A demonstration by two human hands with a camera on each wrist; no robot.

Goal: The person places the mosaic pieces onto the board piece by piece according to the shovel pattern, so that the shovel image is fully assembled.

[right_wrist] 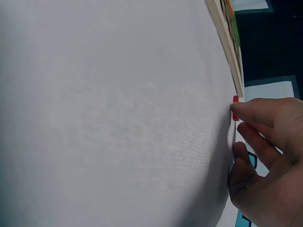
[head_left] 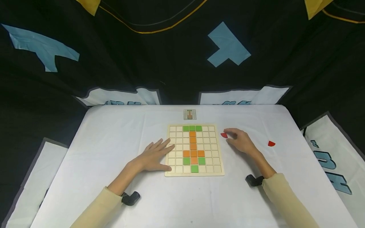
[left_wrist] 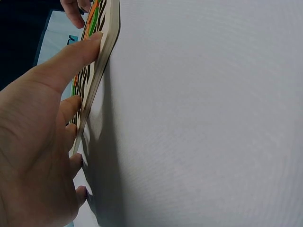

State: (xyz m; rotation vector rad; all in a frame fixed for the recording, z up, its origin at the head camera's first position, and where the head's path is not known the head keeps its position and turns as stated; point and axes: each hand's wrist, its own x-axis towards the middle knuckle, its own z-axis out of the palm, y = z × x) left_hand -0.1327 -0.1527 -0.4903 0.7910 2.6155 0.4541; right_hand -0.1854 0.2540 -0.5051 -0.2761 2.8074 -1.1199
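A wooden grid board [head_left: 209,174] lies flat at the middle of the white table, with green tiles [head_left: 192,128] and orange tiles [head_left: 193,147] set in some of its squares. My left hand [head_left: 154,156] rests spread along the board's left side, fingertips over its edge. In the left wrist view, the thumb [left_wrist: 71,59] presses on the board's rim near a corner. Just right of the board, my right hand [head_left: 240,141] pinches a red fan-shaped tile [head_left: 224,135] between thumb and index finger. The right wrist view shows this tile edge-on at the thumb tip.
Another red fan-shaped tile [head_left: 271,143] lies on the table to the right of my right hand. A small pattern card [head_left: 189,114] with a grid picture sits behind the board. Dark cloth [head_left: 171,69] hangs beyond the table's far edge [head_left: 171,105].
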